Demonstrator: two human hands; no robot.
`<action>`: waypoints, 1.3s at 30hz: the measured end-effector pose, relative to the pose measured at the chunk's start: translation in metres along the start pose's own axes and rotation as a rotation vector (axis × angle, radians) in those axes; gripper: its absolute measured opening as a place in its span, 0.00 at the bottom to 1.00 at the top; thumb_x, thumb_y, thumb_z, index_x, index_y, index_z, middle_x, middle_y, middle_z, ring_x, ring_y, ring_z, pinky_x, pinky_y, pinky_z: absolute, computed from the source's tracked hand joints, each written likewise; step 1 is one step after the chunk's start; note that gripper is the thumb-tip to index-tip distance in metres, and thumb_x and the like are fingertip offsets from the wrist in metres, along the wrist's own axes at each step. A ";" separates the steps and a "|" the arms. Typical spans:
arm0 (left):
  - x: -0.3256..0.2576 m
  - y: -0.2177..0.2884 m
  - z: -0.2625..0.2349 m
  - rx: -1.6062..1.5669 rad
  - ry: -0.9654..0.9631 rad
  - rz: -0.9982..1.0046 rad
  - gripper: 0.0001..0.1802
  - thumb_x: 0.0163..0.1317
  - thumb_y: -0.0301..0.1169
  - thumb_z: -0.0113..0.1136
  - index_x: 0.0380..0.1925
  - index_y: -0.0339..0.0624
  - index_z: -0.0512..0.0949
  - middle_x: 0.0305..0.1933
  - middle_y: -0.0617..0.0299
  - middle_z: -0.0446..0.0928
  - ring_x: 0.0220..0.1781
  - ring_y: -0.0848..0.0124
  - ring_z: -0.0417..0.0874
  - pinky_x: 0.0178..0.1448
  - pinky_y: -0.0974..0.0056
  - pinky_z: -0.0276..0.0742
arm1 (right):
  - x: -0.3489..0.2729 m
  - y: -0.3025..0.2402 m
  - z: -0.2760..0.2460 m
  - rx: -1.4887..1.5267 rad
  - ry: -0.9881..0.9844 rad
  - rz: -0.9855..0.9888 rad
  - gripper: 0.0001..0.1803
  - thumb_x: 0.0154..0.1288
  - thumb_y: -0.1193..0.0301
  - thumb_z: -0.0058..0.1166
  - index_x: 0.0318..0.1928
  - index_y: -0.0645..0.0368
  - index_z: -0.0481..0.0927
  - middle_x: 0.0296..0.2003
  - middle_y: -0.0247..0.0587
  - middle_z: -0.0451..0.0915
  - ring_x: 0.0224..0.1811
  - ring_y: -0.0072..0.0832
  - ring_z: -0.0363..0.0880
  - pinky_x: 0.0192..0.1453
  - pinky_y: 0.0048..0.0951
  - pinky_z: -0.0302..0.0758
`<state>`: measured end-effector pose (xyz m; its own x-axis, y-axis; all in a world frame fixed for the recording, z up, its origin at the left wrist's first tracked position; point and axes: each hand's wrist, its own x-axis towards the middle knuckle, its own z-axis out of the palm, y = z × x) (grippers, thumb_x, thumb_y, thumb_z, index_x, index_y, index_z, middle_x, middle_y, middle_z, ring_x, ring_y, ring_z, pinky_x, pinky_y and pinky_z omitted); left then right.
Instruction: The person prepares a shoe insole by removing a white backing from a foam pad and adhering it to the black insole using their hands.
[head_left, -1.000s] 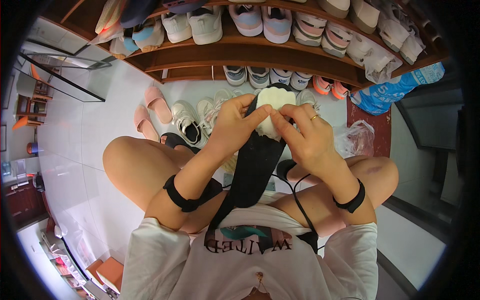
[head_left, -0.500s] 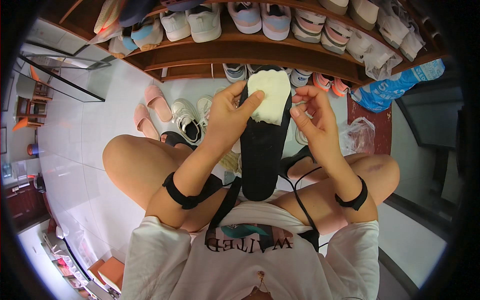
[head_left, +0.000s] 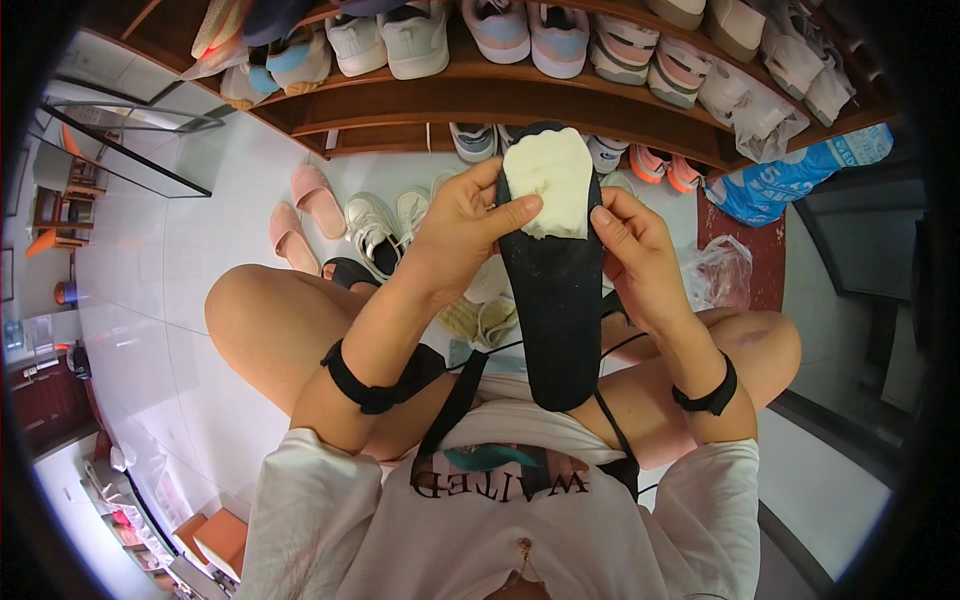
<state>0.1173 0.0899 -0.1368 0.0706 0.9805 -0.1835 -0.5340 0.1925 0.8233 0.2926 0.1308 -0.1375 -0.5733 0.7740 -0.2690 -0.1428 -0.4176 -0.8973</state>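
Between my two hands hangs a black shoe insole [head_left: 553,310], its rounded lower end close to my lap. A cream-white pad [head_left: 556,175] with a wavy top edge and a ragged lower edge lies on the insole's upper part, with a small grey smudge on it. My left hand [head_left: 463,222] pinches the left edge, its thumb on the pad and its fingers behind. On the opposite edge, my right hand [head_left: 633,245] grips the insole with thumb in front, beside the pad.
A wooden shoe rack [head_left: 430,105] full of shoes stands ahead. On the floor are pink slippers [head_left: 318,202], white sneakers [head_left: 371,232] and a clear plastic bag [head_left: 722,272]. A blue bag [head_left: 765,190] leans at the rack's right end.
My right hand has closed onto the insole's right edge; before, its fingers were apart beside it. The insole has shifted slightly right and turned a little, and my left hand moved along with it.
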 end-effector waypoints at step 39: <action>-0.006 -0.005 0.007 1.216 0.056 0.714 0.05 0.48 0.20 0.56 0.26 0.36 0.70 0.28 0.56 0.72 0.32 0.59 0.72 0.37 0.63 0.67 | -0.001 0.006 0.003 -0.210 0.017 -0.163 0.07 0.63 0.72 0.45 0.35 0.64 0.69 0.22 0.31 0.69 0.18 0.13 0.64 0.20 0.15 0.63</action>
<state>0.1255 0.0829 -0.1359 0.0490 0.8830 0.4669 0.6125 -0.3958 0.6843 0.2900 0.1256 -0.1416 -0.5429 0.8313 -0.1193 -0.0602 -0.1802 -0.9818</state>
